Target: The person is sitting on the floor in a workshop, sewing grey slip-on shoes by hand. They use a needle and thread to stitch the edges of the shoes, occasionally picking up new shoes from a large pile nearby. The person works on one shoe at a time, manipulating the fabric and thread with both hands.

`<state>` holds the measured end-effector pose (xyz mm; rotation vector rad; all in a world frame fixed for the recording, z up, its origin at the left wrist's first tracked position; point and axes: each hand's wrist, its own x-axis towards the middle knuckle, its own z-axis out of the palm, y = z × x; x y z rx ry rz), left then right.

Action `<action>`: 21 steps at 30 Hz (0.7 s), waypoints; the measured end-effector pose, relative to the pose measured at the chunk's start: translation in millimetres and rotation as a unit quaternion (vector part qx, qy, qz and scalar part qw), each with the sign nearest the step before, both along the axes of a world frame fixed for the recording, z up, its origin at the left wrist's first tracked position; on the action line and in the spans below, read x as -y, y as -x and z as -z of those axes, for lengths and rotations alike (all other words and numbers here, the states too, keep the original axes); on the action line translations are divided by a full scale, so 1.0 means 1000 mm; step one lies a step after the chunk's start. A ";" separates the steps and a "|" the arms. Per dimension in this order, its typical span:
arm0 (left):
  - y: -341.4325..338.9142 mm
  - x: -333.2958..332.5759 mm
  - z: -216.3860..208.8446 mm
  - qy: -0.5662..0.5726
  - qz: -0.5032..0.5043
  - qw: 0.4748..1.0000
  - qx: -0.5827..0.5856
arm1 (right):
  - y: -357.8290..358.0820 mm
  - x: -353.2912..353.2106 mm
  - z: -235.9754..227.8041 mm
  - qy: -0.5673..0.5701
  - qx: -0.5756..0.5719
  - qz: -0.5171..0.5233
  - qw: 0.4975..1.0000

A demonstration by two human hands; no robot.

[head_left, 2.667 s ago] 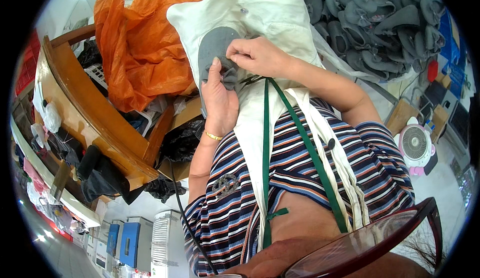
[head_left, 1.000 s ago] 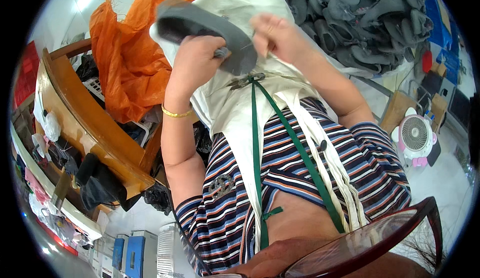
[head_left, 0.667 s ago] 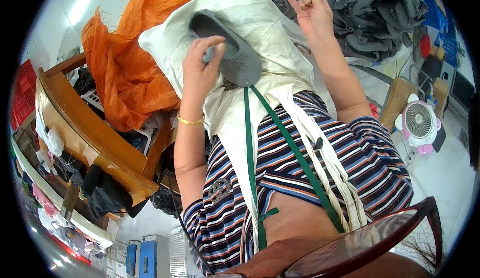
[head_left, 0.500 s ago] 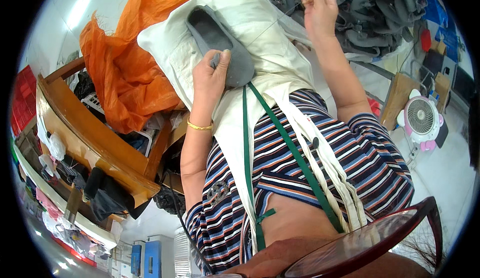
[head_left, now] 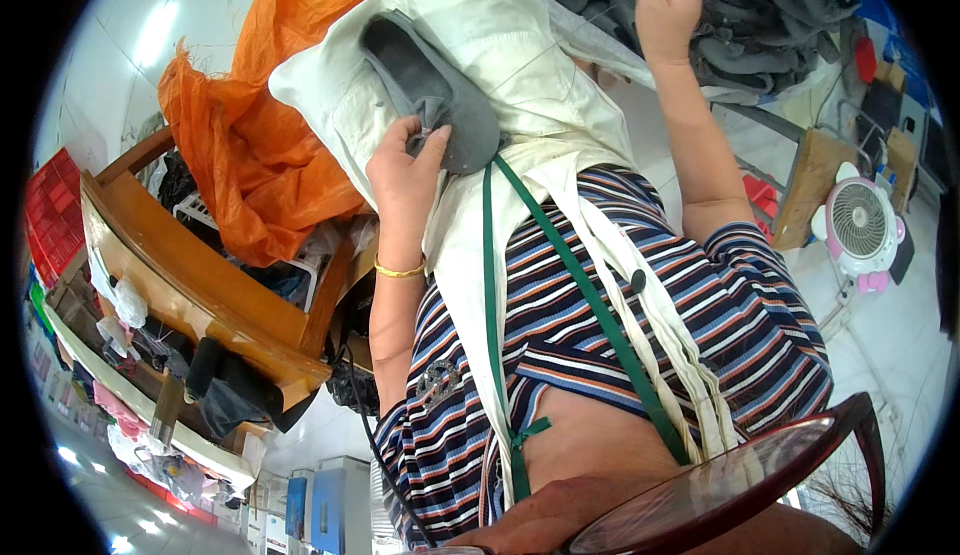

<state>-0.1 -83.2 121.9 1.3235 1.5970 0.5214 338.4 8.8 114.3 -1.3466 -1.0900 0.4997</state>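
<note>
A grey felt slipper (head_left: 452, 105) lies on the white cloth (head_left: 540, 65) over my lap, its opening at the far left. My left hand (head_left: 408, 163) is closed on the slipper's upper near the toe, pinching a fold of the felt between thumb and fingers. Raised at the far right, my right hand (head_left: 668, 10) is closed in a pinch, apart from the slipper. A thin dark thread (head_left: 530, 59) runs straight over the cloth from the slipper toward that hand. Any needle at its fingertips is too small to make out.
Beyond my right hand lies a heap of grey slippers (head_left: 745, 55). Orange sheeting (head_left: 270, 155) drapes at the left, by a wooden frame (head_left: 200, 265). A small fan (head_left: 858, 220) stands at the right. Green apron straps (head_left: 570, 265) run down my front.
My right hand has moved farther out and slightly right, drawing away from the slipper. The left hand now pinches up the felt, and the slipper has shifted slightly left.
</note>
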 end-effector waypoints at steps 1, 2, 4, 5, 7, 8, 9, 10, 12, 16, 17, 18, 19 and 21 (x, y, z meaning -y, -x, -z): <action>0.001 0.001 0.000 0.047 -0.039 0.996 0.064 | 0.009 0.001 0.002 0.012 -0.001 -0.015 1.000; 0.002 0.001 -0.001 0.095 -0.077 0.984 0.133 | 0.019 0.006 0.009 0.053 -0.026 -0.023 0.998; 0.004 0.002 -0.002 0.166 -0.142 0.939 0.266 | 0.036 0.020 0.006 0.149 -0.083 -0.104 0.980; 0.004 0.004 0.000 0.190 -0.168 0.909 0.331 | 0.049 0.028 0.010 0.171 -0.123 -0.160 0.964; 0.004 0.005 0.002 0.222 -0.200 0.858 0.417 | 0.072 0.043 0.001 0.265 -0.157 -0.282 0.909; 0.005 0.006 0.002 0.231 -0.209 0.842 0.440 | 0.085 0.051 -0.010 0.335 -0.173 -0.330 0.865; 0.005 0.007 0.002 0.240 -0.218 0.825 0.463 | 0.098 0.058 -0.015 0.345 -0.154 -0.360 0.853; 0.004 0.006 0.001 0.247 -0.217 0.821 0.467 | 0.109 0.065 -0.019 0.355 -0.135 -0.385 0.841; 0.004 0.005 -0.003 0.258 -0.221 0.812 0.475 | 0.122 0.072 -0.022 0.353 -0.071 -0.425 0.830; 0.005 0.008 -0.001 0.263 -0.225 0.798 0.494 | 0.133 0.077 -0.018 0.295 0.047 -0.450 0.841; 0.004 0.008 -0.002 0.263 -0.225 0.795 0.499 | 0.135 0.077 -0.017 0.280 0.062 -0.451 0.845; 0.005 0.008 -0.003 0.263 -0.226 0.791 0.503 | 0.136 0.077 -0.017 0.288 0.064 -0.454 0.841; 0.005 0.009 -0.002 0.263 -0.227 0.790 0.506 | 0.137 0.077 -0.017 0.295 0.066 -0.458 0.836; 0.005 0.010 0.000 0.263 -0.229 0.787 0.509 | 0.138 0.077 -0.016 0.291 0.064 -0.454 0.840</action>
